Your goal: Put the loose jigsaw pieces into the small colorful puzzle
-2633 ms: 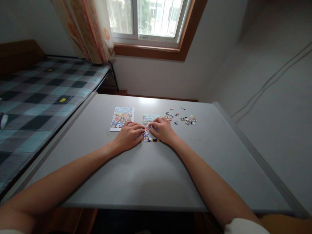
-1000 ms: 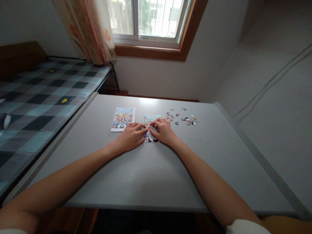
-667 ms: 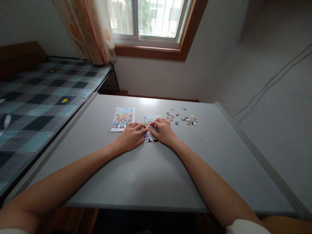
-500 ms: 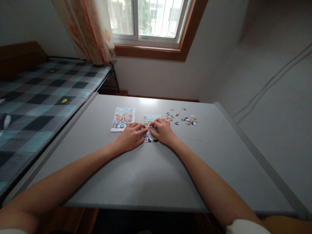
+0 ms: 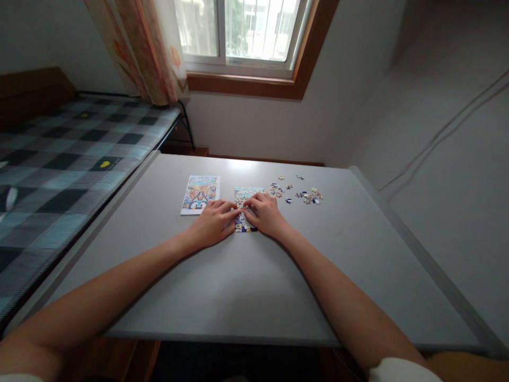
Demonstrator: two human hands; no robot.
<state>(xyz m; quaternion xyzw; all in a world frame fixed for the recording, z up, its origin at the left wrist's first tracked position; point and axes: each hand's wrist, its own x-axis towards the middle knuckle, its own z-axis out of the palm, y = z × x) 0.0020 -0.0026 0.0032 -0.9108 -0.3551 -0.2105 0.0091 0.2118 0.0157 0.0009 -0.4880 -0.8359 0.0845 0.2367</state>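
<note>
A partly assembled jigsaw puzzle (image 5: 249,190) lies flat near the middle of the table, with a light blue top strip and gaps lower down. My left hand (image 5: 216,220) rests at its left edge, fingers stretched out and their tips touching the pieces. From the right, my right hand (image 5: 265,212) lies over the puzzle, thumb and forefinger bent together around a small puzzle piece (image 5: 242,209). The fingers cover much of that piece and of the puzzle's middle. Left of the puzzle is a printed reference picture (image 5: 201,190), its lower right corner behind my left hand.
Loose puzzle pieces (image 5: 312,197) lie scattered to the right of my right hand on the grey-white table (image 5: 238,286). A bed with a checked cover (image 5: 79,154) stands along the left. Beyond the table are a curtain (image 5: 147,53) and a window (image 5: 258,32).
Almost nothing differs. The fingers of my right hand have shifted very slightly to the left over the puzzle; my left hand stays in place.
</note>
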